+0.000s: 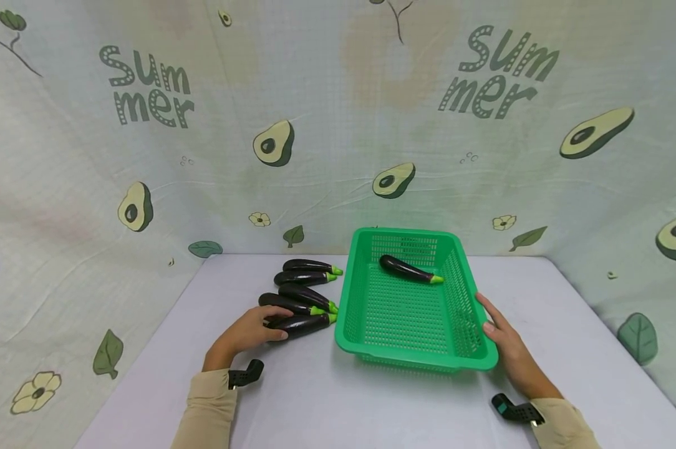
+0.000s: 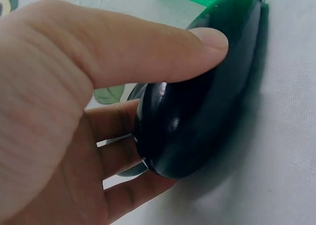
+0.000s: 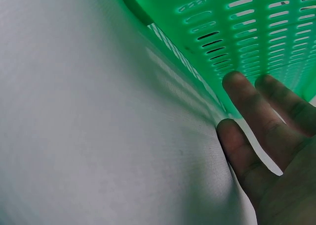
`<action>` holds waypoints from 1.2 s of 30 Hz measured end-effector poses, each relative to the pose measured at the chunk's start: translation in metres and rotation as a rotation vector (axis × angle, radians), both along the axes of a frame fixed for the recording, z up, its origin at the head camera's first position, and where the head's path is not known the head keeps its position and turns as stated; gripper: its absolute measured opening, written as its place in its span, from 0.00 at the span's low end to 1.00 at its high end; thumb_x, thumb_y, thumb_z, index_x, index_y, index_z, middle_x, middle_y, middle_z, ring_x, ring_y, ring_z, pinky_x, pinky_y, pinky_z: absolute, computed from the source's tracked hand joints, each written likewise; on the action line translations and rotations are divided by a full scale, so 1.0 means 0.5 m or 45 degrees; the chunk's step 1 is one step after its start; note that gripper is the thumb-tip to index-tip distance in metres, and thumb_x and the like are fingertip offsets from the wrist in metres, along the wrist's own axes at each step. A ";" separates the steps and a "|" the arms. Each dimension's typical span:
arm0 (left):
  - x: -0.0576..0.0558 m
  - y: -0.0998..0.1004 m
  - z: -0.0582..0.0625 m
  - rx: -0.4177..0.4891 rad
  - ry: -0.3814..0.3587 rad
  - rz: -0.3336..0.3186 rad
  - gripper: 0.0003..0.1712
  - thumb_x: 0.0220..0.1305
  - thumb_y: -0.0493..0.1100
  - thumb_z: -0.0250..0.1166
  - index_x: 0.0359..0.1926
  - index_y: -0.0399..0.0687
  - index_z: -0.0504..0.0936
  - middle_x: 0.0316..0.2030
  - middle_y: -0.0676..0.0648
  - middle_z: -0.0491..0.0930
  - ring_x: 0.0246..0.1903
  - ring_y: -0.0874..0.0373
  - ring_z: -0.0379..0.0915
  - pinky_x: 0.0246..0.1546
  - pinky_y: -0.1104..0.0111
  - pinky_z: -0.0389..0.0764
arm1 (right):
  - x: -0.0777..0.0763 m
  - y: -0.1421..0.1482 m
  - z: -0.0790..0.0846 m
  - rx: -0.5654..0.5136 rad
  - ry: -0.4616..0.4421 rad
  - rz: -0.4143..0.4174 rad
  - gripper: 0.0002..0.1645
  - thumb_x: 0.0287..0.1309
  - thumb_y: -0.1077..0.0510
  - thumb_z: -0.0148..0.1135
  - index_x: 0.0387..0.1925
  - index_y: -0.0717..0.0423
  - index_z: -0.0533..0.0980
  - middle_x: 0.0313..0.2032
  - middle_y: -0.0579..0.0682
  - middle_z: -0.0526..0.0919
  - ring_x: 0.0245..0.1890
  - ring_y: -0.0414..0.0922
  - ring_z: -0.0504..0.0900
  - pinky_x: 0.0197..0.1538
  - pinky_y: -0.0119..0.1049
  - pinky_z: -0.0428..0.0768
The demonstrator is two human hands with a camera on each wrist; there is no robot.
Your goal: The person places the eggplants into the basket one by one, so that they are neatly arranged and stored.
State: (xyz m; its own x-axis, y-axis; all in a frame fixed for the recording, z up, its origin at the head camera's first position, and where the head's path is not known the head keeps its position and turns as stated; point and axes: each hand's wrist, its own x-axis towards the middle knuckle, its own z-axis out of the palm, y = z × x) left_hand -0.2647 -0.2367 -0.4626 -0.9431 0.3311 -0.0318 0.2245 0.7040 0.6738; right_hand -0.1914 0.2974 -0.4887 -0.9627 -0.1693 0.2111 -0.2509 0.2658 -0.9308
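My left hand [image 1: 254,327] is at the nearest eggplant [image 1: 304,325] of a group on the table. In the left wrist view the thumb lies over this dark glossy eggplant [image 2: 197,111] and the other fingers are on its far side, pinching its blunt end. Beside the group is a green perforated basket [image 1: 416,358], with one eggplant [image 1: 408,270] lying near its back. My right hand [image 1: 512,355] rests at the basket's right side; in the right wrist view its fairly straight fingers [image 3: 266,121] are against or close to the slotted outer wall.
Several more eggplants, such as the rear one [image 1: 310,266], lie left of the basket with green stems pointing right. A white cloth [image 1: 327,411] covers the table. Behind it hangs a printed curtain [image 1: 327,81] with avocados and lettering.
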 end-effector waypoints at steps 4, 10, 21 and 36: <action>0.001 -0.012 -0.001 0.042 0.016 -0.036 0.26 0.59 0.47 0.74 0.60 0.58 0.82 0.61 0.49 0.76 0.64 0.46 0.66 0.62 0.44 0.67 | -0.001 0.000 0.000 0.018 0.020 0.001 0.34 0.79 0.52 0.36 0.81 0.39 0.43 0.75 0.64 0.47 0.56 0.36 0.69 0.52 0.21 0.65; 0.004 -0.023 0.001 0.080 0.005 -0.057 0.26 0.61 0.49 0.73 0.61 0.57 0.82 0.62 0.47 0.76 0.64 0.45 0.66 0.62 0.45 0.67 | 0.001 -0.001 -0.001 0.054 0.020 -0.013 0.34 0.80 0.52 0.36 0.81 0.39 0.43 0.74 0.63 0.50 0.53 0.38 0.71 0.51 0.22 0.65; 0.003 -0.030 0.001 0.186 -0.077 0.013 0.26 0.63 0.50 0.71 0.62 0.59 0.81 0.65 0.44 0.72 0.61 0.46 0.68 0.58 0.52 0.70 | 0.001 -0.002 -0.002 0.025 0.001 -0.022 0.34 0.79 0.51 0.37 0.81 0.37 0.44 0.77 0.61 0.43 0.62 0.34 0.59 0.52 0.17 0.60; 0.001 -0.034 0.004 0.341 -0.051 -0.040 0.28 0.65 0.52 0.70 0.65 0.55 0.78 0.62 0.45 0.75 0.58 0.48 0.71 0.56 0.58 0.73 | 0.000 0.001 -0.002 0.058 0.047 -0.015 0.34 0.80 0.52 0.35 0.81 0.38 0.43 0.75 0.62 0.48 0.57 0.38 0.66 0.52 0.20 0.62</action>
